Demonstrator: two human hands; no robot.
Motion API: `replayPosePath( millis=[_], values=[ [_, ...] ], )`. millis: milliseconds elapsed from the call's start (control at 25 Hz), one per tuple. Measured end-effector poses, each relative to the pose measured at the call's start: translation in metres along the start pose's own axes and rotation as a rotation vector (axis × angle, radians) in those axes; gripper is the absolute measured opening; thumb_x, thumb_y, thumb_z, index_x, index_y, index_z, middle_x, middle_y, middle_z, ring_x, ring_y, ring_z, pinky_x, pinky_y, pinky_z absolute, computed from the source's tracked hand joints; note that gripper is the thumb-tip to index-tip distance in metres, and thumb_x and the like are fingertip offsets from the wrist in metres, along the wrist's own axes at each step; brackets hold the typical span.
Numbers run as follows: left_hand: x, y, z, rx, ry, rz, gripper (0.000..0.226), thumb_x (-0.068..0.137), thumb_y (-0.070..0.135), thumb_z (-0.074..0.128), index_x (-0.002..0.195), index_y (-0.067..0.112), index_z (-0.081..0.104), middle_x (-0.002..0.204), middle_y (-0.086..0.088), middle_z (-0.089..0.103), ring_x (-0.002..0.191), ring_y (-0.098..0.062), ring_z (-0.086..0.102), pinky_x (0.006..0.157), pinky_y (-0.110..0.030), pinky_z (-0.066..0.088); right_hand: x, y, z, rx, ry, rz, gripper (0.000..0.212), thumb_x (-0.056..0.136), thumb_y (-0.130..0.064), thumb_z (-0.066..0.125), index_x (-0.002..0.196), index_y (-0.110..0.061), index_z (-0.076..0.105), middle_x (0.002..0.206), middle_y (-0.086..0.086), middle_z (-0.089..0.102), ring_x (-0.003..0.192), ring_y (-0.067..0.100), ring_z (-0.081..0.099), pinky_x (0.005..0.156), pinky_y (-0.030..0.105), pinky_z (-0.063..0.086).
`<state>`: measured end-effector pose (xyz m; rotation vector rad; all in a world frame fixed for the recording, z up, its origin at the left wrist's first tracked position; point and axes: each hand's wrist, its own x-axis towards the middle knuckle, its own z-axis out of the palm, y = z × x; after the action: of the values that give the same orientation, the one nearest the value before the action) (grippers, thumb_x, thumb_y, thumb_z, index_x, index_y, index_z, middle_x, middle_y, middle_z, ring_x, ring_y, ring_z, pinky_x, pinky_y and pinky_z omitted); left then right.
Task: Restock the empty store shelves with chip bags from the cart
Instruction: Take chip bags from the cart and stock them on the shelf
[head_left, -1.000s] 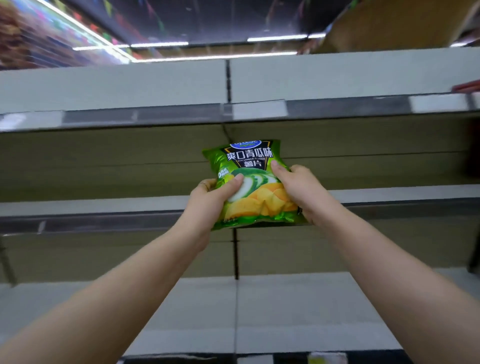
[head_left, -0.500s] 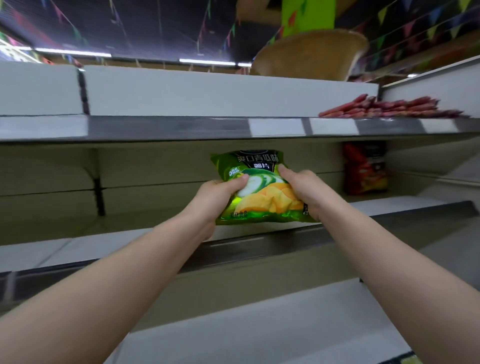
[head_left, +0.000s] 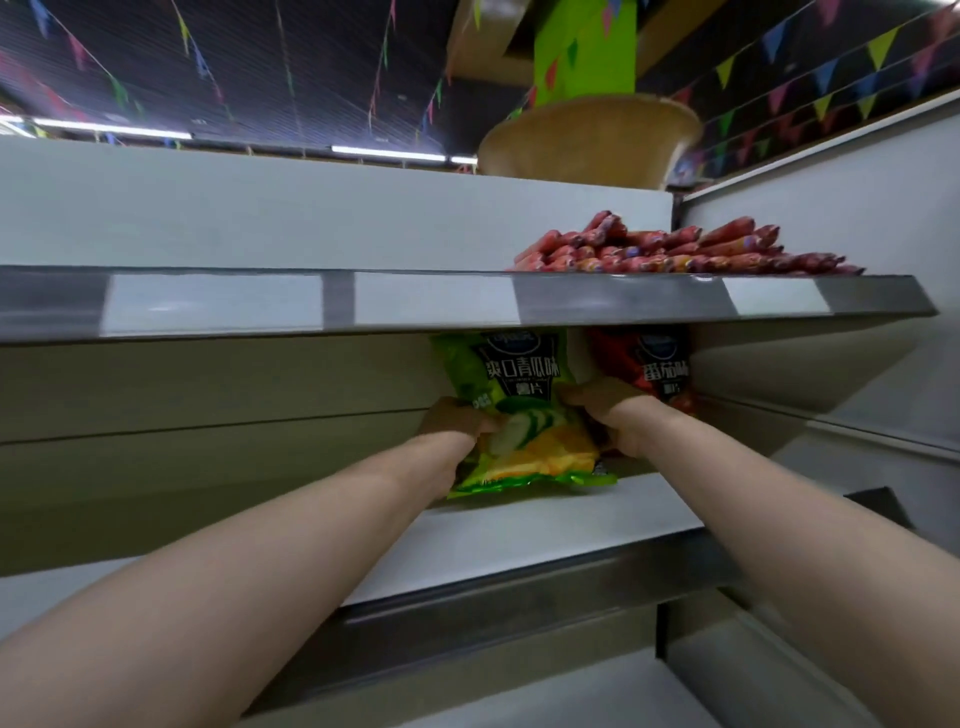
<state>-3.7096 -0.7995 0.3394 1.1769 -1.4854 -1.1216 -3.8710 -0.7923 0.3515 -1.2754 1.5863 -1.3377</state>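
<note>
Both our hands grip the green chip bag (head_left: 519, 415). The left hand (head_left: 453, 419) has its fingers curled round the bag's left edge, and the right hand (head_left: 615, 413) clasps its right edge, thumb on the front. Half a second ago we held the bag in the air in front of the shelf lip. Now it is inside the bay, upright and leaning slightly, with its bottom seam down on the white middle shelf (head_left: 545, 525). Its top is hidden behind the grey front edge of the upper shelf (head_left: 426, 306). The red chip bag (head_left: 647, 366), earlier well off to the right, now stands just behind our right hand, close beside the green one. To the left of the green bag the white board and back panel run on open. On the right the side wall closes in just past the red bag. Red sausages (head_left: 675, 249) are piled on the upper shelf, and a woven basket (head_left: 587, 140) sits above them.
</note>
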Motion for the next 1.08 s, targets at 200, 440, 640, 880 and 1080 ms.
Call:
replayPosePath(
  millis=[200, 440, 640, 880, 1080],
  values=[
    [0.058, -0.014, 0.035, 0.079, 0.03, -0.019, 0.048, 0.078, 0.002, 0.071, 0.124, -0.003, 0.054, 0.119, -0.018, 0.062, 0.107, -0.032, 0.059, 0.075, -0.027, 0.044, 0.037, 0.011, -0.025, -0.012, -0.089, 0.109, 0.039, 0.095, -0.022, 0.051, 0.13, -0.007, 0.043, 0.129, 0.015, 0.053, 0.117, 0.033, 0.05, 0.095, 0.042, 0.042],
    [0.102, -0.027, 0.055, -0.07, 0.045, -0.063, 0.061, 0.07, -0.001, 0.078, 0.125, 0.002, 0.052, 0.119, -0.018, 0.061, 0.109, -0.035, 0.059, 0.093, -0.046, 0.05, 0.066, 0.013, -0.036, -0.078, -0.106, 0.107, 0.031, 0.098, -0.018, 0.046, 0.125, -0.004, 0.047, 0.125, 0.019, 0.055, 0.104, 0.031, 0.055, 0.086, 0.038, 0.045],
    [0.1, -0.029, 0.053, -0.022, 0.048, -0.086, 0.057, 0.077, 0.004, 0.075, 0.129, 0.001, 0.052, 0.123, -0.018, 0.059, 0.115, -0.034, 0.055, 0.09, -0.035, 0.048, 0.078, 0.022, -0.028, -0.101, -0.116, 0.099, 0.035, 0.097, -0.016, 0.045, 0.13, -0.005, 0.045, 0.116, 0.017, 0.057, 0.103, 0.031, 0.057, 0.094, 0.044, 0.048],
    [0.095, -0.029, 0.054, 0.16, 0.003, -0.085, 0.05, 0.082, 0.016, 0.071, 0.127, -0.001, 0.054, 0.128, -0.02, 0.057, 0.116, -0.032, 0.054, 0.102, -0.043, 0.043, 0.076, 0.024, -0.022, -0.222, -0.117, 0.091, 0.015, 0.098, -0.016, 0.044, 0.104, -0.005, 0.052, 0.098, 0.017, 0.055, 0.096, 0.031, 0.056, 0.082, 0.042, 0.05],
    [0.079, -0.022, 0.043, 0.246, 0.017, -0.117, 0.045, 0.085, 0.013, 0.068, 0.123, -0.007, 0.053, 0.12, -0.024, 0.059, 0.079, -0.021, 0.054, 0.058, -0.023, 0.048, 0.057, 0.015, -0.021, -0.602, 0.055, -0.117, 0.032, 0.099, -0.01, 0.035, 0.121, 0.006, 0.052, 0.123, 0.023, 0.054, 0.115, 0.034, 0.052, 0.094, 0.035, 0.042]
  ],
)
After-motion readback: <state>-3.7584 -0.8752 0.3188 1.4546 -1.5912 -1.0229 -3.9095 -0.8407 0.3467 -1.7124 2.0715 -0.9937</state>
